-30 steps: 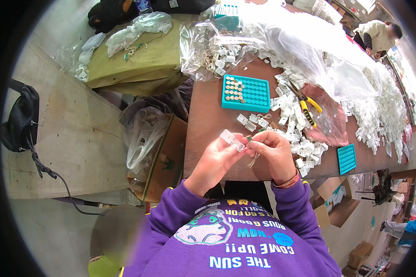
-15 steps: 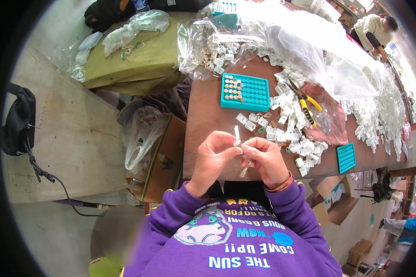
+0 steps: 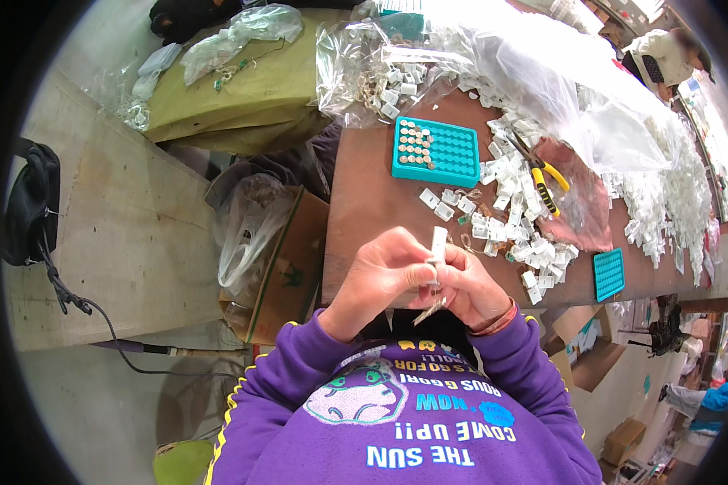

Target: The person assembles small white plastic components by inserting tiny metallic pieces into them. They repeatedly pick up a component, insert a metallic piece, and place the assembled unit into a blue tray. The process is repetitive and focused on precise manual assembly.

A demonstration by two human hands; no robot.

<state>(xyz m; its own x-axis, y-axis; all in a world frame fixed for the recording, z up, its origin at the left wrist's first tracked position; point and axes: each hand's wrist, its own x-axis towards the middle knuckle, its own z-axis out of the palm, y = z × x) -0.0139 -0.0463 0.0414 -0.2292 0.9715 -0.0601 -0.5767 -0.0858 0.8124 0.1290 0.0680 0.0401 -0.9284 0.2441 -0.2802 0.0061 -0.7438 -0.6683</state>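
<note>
Close in front of my chest, at the near edge of the brown table, both my hands come together on a small white plastic case. My left hand pinches its lower end between thumb and finger. From the other side, my right hand grips the same piece. A thin tan bundle of wire hangs below the fingertips. How the wire joins the case is hidden by the fingers. Just beyond lie several loose white plastic cases, and past them a teal tray with round silver cells in its left part.
Yellow-handled pliers rest by a pink cloth. A smaller teal tray lies near the table's right front. Clear plastic sheeting covers heaped white pieces. A cardboard box stands at left. Another person is at far right.
The white case in my fingers has shifted slightly right and shows broader. The wire bundle now slants more. The person at far right has moved; the whole view has shifted a little.
</note>
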